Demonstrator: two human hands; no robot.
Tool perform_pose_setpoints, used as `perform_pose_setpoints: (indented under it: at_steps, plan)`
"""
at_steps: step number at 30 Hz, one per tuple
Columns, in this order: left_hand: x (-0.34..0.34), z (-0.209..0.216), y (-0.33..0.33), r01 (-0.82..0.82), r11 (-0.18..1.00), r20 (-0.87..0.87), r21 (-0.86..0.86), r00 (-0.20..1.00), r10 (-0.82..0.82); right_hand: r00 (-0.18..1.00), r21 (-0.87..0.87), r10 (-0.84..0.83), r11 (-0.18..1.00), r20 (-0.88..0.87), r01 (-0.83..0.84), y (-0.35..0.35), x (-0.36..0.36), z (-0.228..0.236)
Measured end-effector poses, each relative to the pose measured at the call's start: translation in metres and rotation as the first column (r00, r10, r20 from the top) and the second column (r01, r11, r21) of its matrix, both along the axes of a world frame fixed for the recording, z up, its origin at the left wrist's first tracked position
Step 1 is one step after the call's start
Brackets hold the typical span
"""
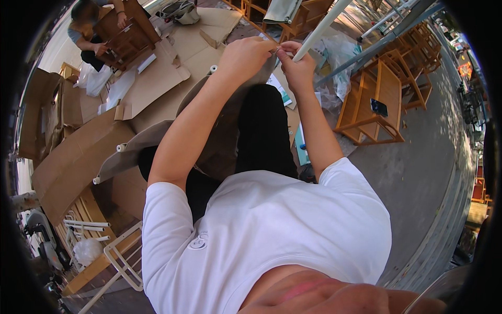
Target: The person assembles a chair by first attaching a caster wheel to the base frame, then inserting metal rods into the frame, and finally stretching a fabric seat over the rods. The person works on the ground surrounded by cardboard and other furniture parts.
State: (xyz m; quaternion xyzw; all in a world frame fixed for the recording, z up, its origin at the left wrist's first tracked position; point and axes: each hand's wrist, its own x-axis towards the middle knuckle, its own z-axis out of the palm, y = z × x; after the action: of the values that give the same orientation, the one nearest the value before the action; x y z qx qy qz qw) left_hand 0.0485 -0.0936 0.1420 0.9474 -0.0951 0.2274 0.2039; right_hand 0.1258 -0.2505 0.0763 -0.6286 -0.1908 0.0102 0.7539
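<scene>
My left hand and my right hand are raised close together, fingertips pinched. Whatever small thing sits between them is too small to make out. A white metal tube slopes down to my right hand's fingers; I cannot tell whether they grip it or just touch it. Below the hands hangs a grey-brown fabric sheet, draped over my legs and partly hidden by my left arm. White tube ends poke out along its left side.
Flattened cardboard covers ground at the left. Another person handles a brown wooden piece at the upper left. A wooden rack with a phone on it stands at right. White metal frames lie lower left; clear plastic is beyond my right hand.
</scene>
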Motion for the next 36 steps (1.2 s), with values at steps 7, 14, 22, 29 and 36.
perform_pose_setpoints:
  at_steps: [7,14,22,29,36]
  plan:
    - [0.002,-0.003,0.003,0.031,0.999,0.057,0.033,0.998,-0.033,0.994,0.115,0.102,0.988,0.032,-0.106,-0.013,0.006,0.015]
    - [0.003,-0.005,0.005,0.039,0.998,0.088,0.045,0.995,-0.043,0.871,0.276,0.396,0.837,0.292,-0.473,0.003,0.013,0.065]
    - [0.004,-0.008,0.007,0.057,0.998,0.090,0.042,0.994,-0.060,0.881,0.444,0.425,0.762,0.205,-0.471,0.016,0.014,0.056]
    - [0.003,-0.007,0.007,0.067,0.998,0.100,0.011,0.993,-0.068,0.881,0.400,0.433,0.785,0.191,-0.472,0.015,0.015,0.048]
    - [0.005,-0.008,0.005,0.048,0.999,0.103,-0.006,0.994,-0.048,0.892,0.204,0.365,0.883,0.267,-0.422,0.017,0.028,0.039]
